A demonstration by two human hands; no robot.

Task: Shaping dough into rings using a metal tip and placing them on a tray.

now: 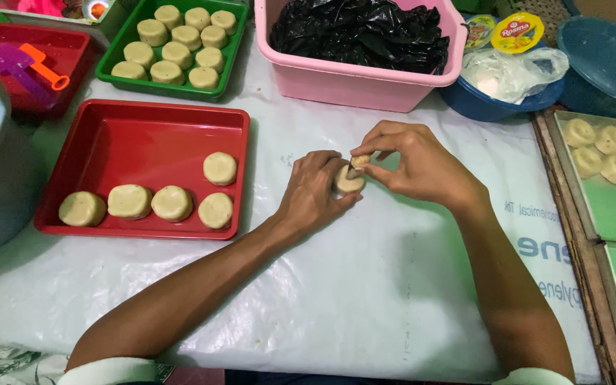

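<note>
Broadly, a glossy white plastic sheet covers the tabletop (365, 285). A pink tub (365, 82) at the far edge holds crinkled black plastic. Beside the left hand (313, 192), the red tray (147, 153) carries five smooth, pale dough rounds; the green tray (233, 53) behind it carries ten. A yellow round-lidded tub (517, 32) sits far right. The left hand cups one dough disc (347, 181) on the tabletop, while the right hand (411, 162) pinches a small piece (360, 161) between pressed fingers just above it.

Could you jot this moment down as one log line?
left hand: steadies dough disc on white sheet | right hand: pinches small tool at disc's edge | red tray: five discs
</note>
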